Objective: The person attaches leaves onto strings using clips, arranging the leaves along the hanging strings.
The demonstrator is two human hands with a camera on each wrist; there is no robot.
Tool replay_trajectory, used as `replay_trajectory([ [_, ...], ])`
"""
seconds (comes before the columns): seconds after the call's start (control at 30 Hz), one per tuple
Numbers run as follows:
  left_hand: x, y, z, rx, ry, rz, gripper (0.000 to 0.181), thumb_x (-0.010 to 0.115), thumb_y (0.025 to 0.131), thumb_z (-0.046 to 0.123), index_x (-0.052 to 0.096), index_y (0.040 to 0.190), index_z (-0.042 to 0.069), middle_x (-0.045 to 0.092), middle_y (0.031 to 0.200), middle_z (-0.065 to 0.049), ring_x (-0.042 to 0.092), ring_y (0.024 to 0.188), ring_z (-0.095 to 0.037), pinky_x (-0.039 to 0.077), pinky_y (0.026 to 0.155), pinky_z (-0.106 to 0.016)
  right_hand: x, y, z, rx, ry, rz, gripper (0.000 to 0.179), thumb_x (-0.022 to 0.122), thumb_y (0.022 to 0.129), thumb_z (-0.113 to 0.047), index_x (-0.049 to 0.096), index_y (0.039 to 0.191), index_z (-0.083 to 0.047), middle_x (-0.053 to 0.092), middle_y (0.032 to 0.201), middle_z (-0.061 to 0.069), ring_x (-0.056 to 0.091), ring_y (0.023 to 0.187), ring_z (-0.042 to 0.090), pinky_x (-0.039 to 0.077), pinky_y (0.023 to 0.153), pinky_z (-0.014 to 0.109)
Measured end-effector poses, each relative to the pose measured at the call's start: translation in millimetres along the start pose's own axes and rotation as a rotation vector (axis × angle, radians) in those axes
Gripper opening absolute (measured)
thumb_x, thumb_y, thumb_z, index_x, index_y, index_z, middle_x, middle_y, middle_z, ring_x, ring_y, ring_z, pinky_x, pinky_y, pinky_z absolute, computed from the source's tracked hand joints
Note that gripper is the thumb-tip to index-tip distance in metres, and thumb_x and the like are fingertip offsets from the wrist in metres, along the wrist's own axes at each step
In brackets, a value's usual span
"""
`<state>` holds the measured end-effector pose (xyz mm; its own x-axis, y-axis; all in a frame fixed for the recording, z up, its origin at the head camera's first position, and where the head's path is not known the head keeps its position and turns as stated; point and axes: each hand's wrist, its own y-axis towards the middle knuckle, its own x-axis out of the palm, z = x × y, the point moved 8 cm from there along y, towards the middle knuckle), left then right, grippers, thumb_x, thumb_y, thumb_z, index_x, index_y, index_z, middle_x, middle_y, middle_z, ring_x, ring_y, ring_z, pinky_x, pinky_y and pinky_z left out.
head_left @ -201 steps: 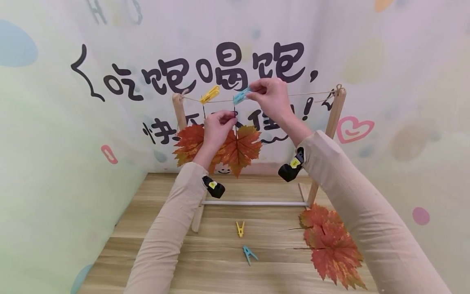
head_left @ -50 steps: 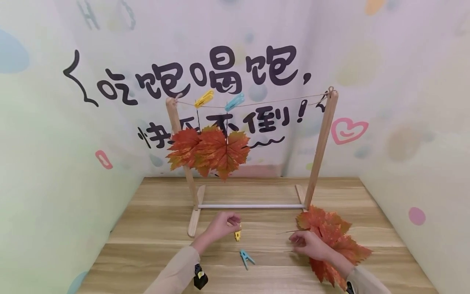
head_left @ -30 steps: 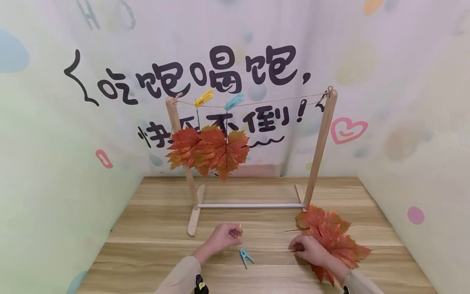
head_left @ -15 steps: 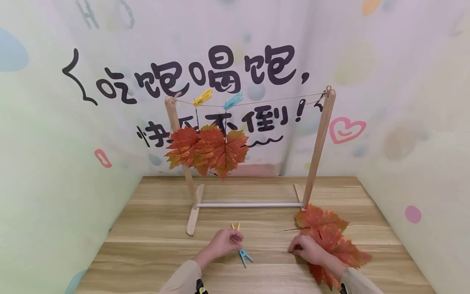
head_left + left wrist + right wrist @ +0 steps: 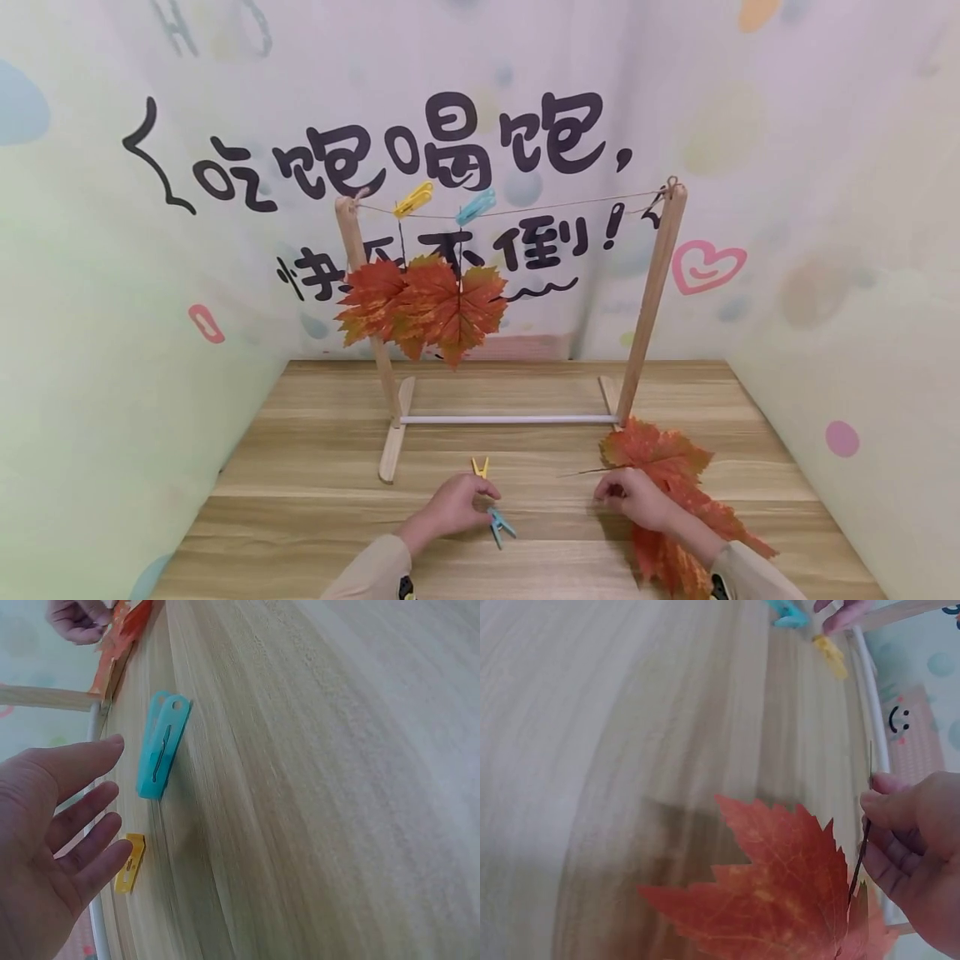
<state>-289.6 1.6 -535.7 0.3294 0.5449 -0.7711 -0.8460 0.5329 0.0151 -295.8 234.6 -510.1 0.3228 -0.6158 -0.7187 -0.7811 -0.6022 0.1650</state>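
My left hand [image 5: 457, 502], its fingers relaxed and apart, hovers beside the teal clothespin [image 5: 500, 527] and holds nothing. Just beyond its fingers is a yellow clothespin [image 5: 480, 468]. In the left wrist view, the teal clothespin [image 5: 162, 746] lies near the thumb, and the yellow clothespin [image 5: 130, 862] is partly behind the fingertips. Thumb and finger of my right hand [image 5: 637, 498] pinch the dark stem [image 5: 861, 847] of a red-orange maple leaf [image 5: 772, 885]. Another maple leaf [image 5: 652, 450] lies behind that hand, its stem pointing left.
A wooden stand [image 5: 651, 308] carries a string [image 5: 558, 204] between its posts. Yellow [image 5: 414, 200] and teal [image 5: 476, 207] clothespins hold hanging maple leaves [image 5: 457, 308] by their stems toward the left post. A white rod [image 5: 510, 419] joins the feet on the wooden table [image 5: 330, 533].
Both hands have come down from the string, where the second leaf now hangs. My right hand has taken a leaf's stem and raised it slightly. My left hand has shifted nearer the teal clothespin.
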Motion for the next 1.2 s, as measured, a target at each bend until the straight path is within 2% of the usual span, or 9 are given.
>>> replay_trajectory([
  [0.3, 10.7, 1.6, 12.0, 0.112, 0.086, -0.068, 0.035, 0.080, 0.064, 0.012, 0.069, 0.097, 0.007, 0.066, 0.090, 0.004, 0.054, 0.082, -0.003, 0.043, 0.074, -0.017, -24.1, 8.3, -12.0, 0.087, 0.019, 0.082, 0.015, 0.057, 0.078, 0.013, 0.064, 0.083, 0.001, 0.061, 0.075, 0.006, 0.052, 0.066, 0.004, 0.047, 0.056, 0.021],
  [0.43, 16.2, 4.3, 15.4, 0.150, 0.151, -0.087, 0.035, 0.081, 0.063, 0.013, 0.069, 0.096, 0.009, 0.066, 0.088, 0.007, 0.054, 0.081, -0.001, 0.042, 0.075, -0.016, -33.2, 13.4, -18.1, 0.079, 0.019, 0.122, 0.016, 0.057, 0.078, 0.014, 0.064, 0.083, 0.001, 0.060, 0.074, 0.005, 0.051, 0.066, 0.003, 0.047, 0.055, 0.021],
  [0.53, 18.3, 6.1, 16.6, 0.152, 0.179, -0.099, 0.034, 0.082, 0.063, 0.015, 0.070, 0.094, 0.011, 0.065, 0.087, 0.010, 0.054, 0.080, 0.001, 0.043, 0.075, -0.016, -39.7, 18.0, -24.1, 0.068, 0.023, 0.150, 0.015, 0.057, 0.078, 0.014, 0.064, 0.083, 0.002, 0.061, 0.074, 0.005, 0.052, 0.066, 0.004, 0.047, 0.055, 0.021],
  [0.7, 18.5, 7.4, 17.0, 0.122, 0.172, -0.118, 0.034, 0.083, 0.062, 0.015, 0.070, 0.094, 0.012, 0.064, 0.087, 0.010, 0.053, 0.079, 0.002, 0.042, 0.073, -0.014, -47.4, 25.7, -31.4, 0.087, 0.020, 0.173, 0.014, 0.058, 0.078, 0.013, 0.065, 0.083, 0.001, 0.061, 0.074, 0.004, 0.055, 0.066, 0.008, 0.048, 0.056, 0.022],
  [0.93, 24.7, 5.4, 16.3, 0.107, 0.129, -0.176, 0.036, 0.084, 0.059, 0.018, 0.071, 0.092, 0.014, 0.062, 0.085, 0.012, 0.051, 0.078, 0.001, 0.040, 0.070, -0.013, -44.1, 31.3, -32.3, 0.103, 0.046, 0.155, 0.012, 0.059, 0.080, 0.009, 0.065, 0.086, 0.001, 0.061, 0.077, 0.004, 0.057, 0.068, 0.011, 0.049, 0.056, 0.022],
  [1.1, 26.7, 5.5, 18.6, 0.164, 0.183, -0.145, 0.034, 0.084, 0.058, 0.018, 0.071, 0.090, 0.016, 0.063, 0.084, 0.013, 0.049, 0.078, 0.003, 0.039, 0.070, -0.011, -36.9, 33.7, -31.1, 0.094, 0.032, 0.160, 0.010, 0.061, 0.080, 0.007, 0.066, 0.084, -0.001, 0.062, 0.077, 0.008, 0.057, 0.068, 0.010, 0.048, 0.058, 0.021],
  [1.2, 27.6, 6.8, 17.1, 0.164, 0.176, -0.124, 0.030, 0.084, 0.060, 0.018, 0.071, 0.087, 0.016, 0.062, 0.080, 0.013, 0.048, 0.075, 0.003, 0.038, 0.067, -0.010, -32.7, 35.9, -32.7, 0.080, 0.034, 0.156, 0.010, 0.061, 0.081, 0.007, 0.066, 0.084, -0.001, 0.063, 0.077, 0.009, 0.057, 0.068, 0.009, 0.048, 0.058, 0.022],
])
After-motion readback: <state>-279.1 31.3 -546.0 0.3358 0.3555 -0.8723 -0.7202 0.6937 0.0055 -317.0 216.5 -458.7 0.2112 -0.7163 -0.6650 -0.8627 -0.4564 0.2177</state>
